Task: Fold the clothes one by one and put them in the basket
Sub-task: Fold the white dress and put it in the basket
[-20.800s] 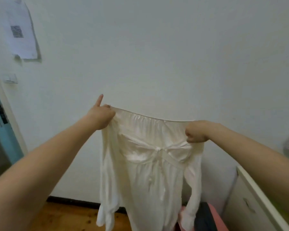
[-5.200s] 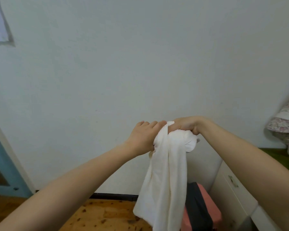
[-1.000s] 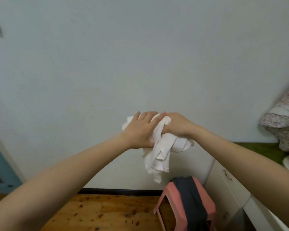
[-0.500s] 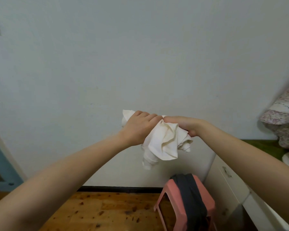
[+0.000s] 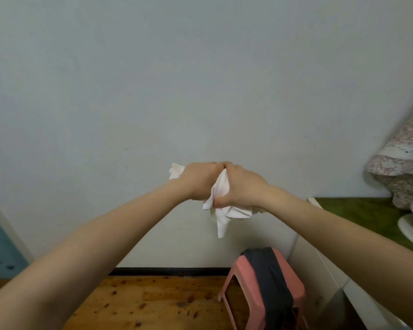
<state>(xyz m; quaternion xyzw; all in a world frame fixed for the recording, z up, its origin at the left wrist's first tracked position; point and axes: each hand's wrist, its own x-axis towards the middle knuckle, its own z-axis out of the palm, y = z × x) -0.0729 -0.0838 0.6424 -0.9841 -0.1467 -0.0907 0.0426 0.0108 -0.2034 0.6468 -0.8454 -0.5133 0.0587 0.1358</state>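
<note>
White garment (image 5: 221, 211) bunched up, held mid-air in front of wall, above pink stool (image 5: 289, 270) w/ dark cloth (image 5: 270, 284) draped over it. Left hand (image 5: 199, 181) + right hand (image 5: 240, 186) both clenched round it, knuckles touching.

The garment (image 5: 221, 210) is plain white, the stool (image 5: 296, 294) pink, the cloth (image 5: 270, 282) on it dark grey, the floor (image 5: 153, 303) brown with dark specks, the tabletop (image 5: 358, 215) green, the fabric (image 5: 405, 163) white with small pink flowers.

Free air above wooden floor (image 5: 153, 303), lower left; pink stool (image 5: 294, 283) under dark garment (image 5: 270, 287) and white cabinet (image 5: 320, 272), lower right
</note>
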